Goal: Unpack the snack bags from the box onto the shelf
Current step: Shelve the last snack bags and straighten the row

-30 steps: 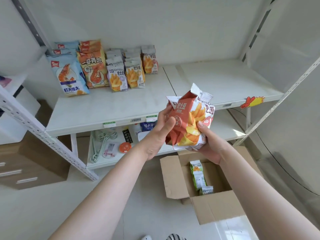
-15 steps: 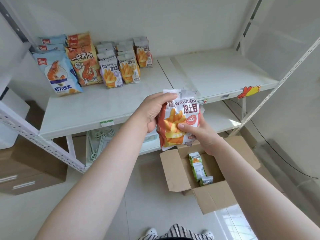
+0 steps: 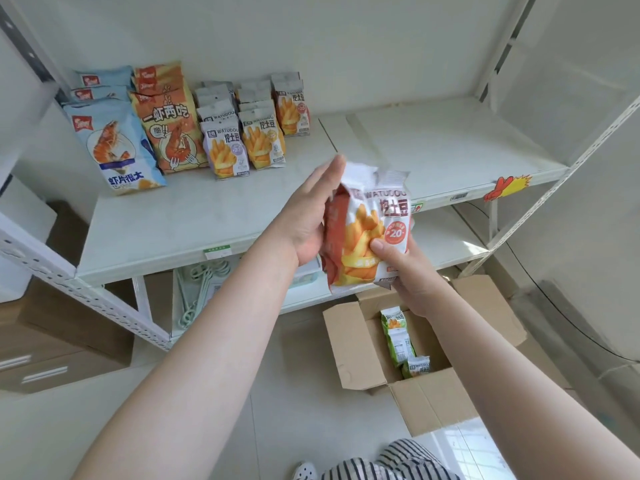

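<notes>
Right hand (image 3: 403, 271) grips orange-and-white foil fries snack bags (image 3: 369, 230); left hand (image 3: 311, 216), fingers straight, presses them, above the white metal shelf (image 3: 207, 220) front edge.

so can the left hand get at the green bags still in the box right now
Probably not at once. The left hand lies flat against the red fries bags that the right hand grips, above the box. The box stands open with nothing over the green bags, so once freed it could likely reach down.
</notes>
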The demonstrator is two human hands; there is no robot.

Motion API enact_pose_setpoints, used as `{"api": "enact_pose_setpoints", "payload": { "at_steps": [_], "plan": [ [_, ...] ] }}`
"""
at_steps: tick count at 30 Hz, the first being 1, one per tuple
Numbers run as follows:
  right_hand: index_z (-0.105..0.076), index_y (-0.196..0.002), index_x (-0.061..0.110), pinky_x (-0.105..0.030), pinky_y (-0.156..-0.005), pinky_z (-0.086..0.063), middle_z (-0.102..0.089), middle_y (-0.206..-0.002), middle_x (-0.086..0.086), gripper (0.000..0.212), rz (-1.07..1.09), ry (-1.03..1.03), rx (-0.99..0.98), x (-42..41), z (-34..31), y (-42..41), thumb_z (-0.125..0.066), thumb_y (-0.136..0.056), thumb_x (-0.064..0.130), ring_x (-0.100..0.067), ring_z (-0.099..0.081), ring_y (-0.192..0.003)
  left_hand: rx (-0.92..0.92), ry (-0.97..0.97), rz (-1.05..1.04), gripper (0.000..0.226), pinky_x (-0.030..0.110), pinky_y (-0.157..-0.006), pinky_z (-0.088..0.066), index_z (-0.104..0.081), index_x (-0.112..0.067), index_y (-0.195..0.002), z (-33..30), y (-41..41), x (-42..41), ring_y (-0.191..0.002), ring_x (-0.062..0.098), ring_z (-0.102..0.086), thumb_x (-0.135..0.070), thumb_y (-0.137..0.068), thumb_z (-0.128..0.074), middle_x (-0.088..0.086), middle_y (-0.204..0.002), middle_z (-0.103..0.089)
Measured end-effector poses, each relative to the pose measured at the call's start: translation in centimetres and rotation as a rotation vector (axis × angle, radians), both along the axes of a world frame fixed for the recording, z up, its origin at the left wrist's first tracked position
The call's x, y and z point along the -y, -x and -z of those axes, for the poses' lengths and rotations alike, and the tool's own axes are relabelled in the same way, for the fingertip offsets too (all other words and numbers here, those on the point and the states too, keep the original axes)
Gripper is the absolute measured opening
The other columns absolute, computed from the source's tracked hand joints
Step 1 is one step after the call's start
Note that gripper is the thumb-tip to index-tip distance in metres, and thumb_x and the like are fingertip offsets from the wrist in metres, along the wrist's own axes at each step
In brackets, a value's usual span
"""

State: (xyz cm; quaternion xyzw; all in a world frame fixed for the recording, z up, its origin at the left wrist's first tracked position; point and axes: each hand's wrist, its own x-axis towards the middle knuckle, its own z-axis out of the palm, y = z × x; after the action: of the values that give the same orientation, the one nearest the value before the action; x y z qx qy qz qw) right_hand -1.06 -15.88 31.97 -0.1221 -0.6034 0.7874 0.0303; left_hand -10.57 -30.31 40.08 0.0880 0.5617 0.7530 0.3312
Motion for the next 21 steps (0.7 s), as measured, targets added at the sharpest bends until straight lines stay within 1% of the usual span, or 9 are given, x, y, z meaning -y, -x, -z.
{"api": "enact_pose_setpoints", "payload": {
  "at_steps": [2,3,6,9,12,14,17,20,21],
  "plan": [
    [-0.042,-0.143,0.012,-0.043,-0.093,-0.055,-0.065,-0.128,-0.012,0.114,0.023,0.051,0.008,-1.2,0.0,0.9,-0.094,-0.049,0.05,-0.029,-0.065,-0.114,-0.098,0.0,0.079,0.117,0.028,-0.085,-0.052,-0.011,-0.034,-0.151,1.1,0.8,-0.4,-0.122,0.01,-0.048,-0.058,-0.052,-0.07,-0.005,-0.146,-0.04],
    [-0.043,-0.142,0.013,-0.041,-0.09,-0.057,-0.066,-0.127,-0.011,0.112,0.02,0.044,0.013,-1.9,0.0,1.5,-0.093,-0.049,0.05,-0.028,-0.066,-0.113,-0.115,0.013,0.114,0.13,0.027,-0.09,-0.049,0.0,-0.037,-0.151,1.7,1.0,-0.7,-0.124,0.008,-0.042,-0.059,-0.047,-0.073,-0.006,-0.152,-0.031],
    [-0.048,-0.135,0.016,-0.029,-0.078,-0.057,-0.073,-0.112,-0.003,0.098,-0.039,-0.012,0.033,-3.7,-0.2,3.9,-0.092,-0.052,0.047,-0.02,-0.071,-0.101,-0.142,0.088,0.131,0.148,0.038,-0.101,-0.046,0.005,-0.033,-0.152,3.8,2.2,-2.7,-0.12,0.01,-0.055,-0.07,-0.037,-0.08,-0.011,-0.141,-0.048],
    [-0.056,-0.123,0.013,-0.022,-0.074,-0.056,-0.074,-0.103,-0.001,0.086,-0.171,-0.102,0.041,-5.1,-0.6,7.1,-0.09,-0.053,0.049,-0.017,-0.072,-0.095,-0.171,0.167,0.044,0.133,0.044,-0.103,-0.046,-0.007,-0.038,-0.149,5.6,4.9,-4.8,-0.127,0.017,-0.051,-0.079,-0.043,-0.075,-0.004,-0.148,-0.043],
    [-0.056,-0.112,0.011,-0.013,-0.057,-0.051,-0.074,-0.086,0.004,0.062,-0.267,-0.131,0.051,-6.4,-0.6,10.7,-0.08,-0.06,0.035,-0.008,-0.071,-0.076,-0.246,0.277,-0.012,0.11,0.052,-0.114,-0.028,-0.015,-0.048,-0.145,6.7,8.6,-5.8,-0.147,0.021,-0.02,-0.085,-0.054,-0.065,-0.006,-0.158,-0.022],
    [-0.055,-0.116,0.013,-0.018,-0.068,-0.055,-0.074,-0.092,0.003,0.063,-0.27,-0.174,0.048,-7.1,-0.6,13.1,-0.078,-0.061,0.034,-0.013,-0.072,-0.086,-0.287,0.293,-0.025,0.105,0.05,-0.113,-0.031,-0.017,-0.05,-0.143,7.3,10.8,-5.8,-0.145,0.021,-0.025,-0.086,-0.056,-0.063,-0.003,-0.157,-0.025],
    [-0.054,-0.122,0.021,-0.021,-0.076,-0.055,-0.074,-0.099,0.006,0.065,-0.31,-0.281,0.051,-8.1,-0.2,16.4,-0.083,-0.064,0.028,-0.012,-0.071,-0.096,-0.373,0.289,0.013,0.113,0.037,-0.107,-0.043,-0.01,-0.046,-0.147,7.5,13.1,-5.4,-0.137,0.015,-0.039,-0.086,-0.054,-0.061,-0.002,-0.158,-0.021],
    [-0.052,-0.12,0.023,-0.017,-0.066,-0.053,-0.074,-0.09,0.014,0.06,-0.355,-0.38,0.057,-8.9,0.3,19.3,-0.082,-0.068,0.015,-0.003,-0.07,-0.085,-0.448,0.306,0.046,0.13,0.007,-0.093,-0.043,0.002,-0.033,-0.151,8.5,15.5,-5.2,-0.134,0.005,-0.04,-0.087,-0.051,-0.06,-0.005,-0.157,-0.024],
    [-0.051,-0.122,0.021,-0.018,-0.064,-0.053,-0.073,-0.09,0.014,0.064,-0.356,-0.401,0.044,-9.2,0.6,20.3,-0.083,-0.069,0.007,-0.002,-0.069,-0.084,-0.469,0.301,0.054,0.133,0.002,-0.088,-0.042,0.003,-0.027,-0.152,8.9,16.3,-5.2,-0.128,-0.003,-0.043,-0.086,-0.051,-0.061,-0.006,-0.154,-0.029]
  ]
}}
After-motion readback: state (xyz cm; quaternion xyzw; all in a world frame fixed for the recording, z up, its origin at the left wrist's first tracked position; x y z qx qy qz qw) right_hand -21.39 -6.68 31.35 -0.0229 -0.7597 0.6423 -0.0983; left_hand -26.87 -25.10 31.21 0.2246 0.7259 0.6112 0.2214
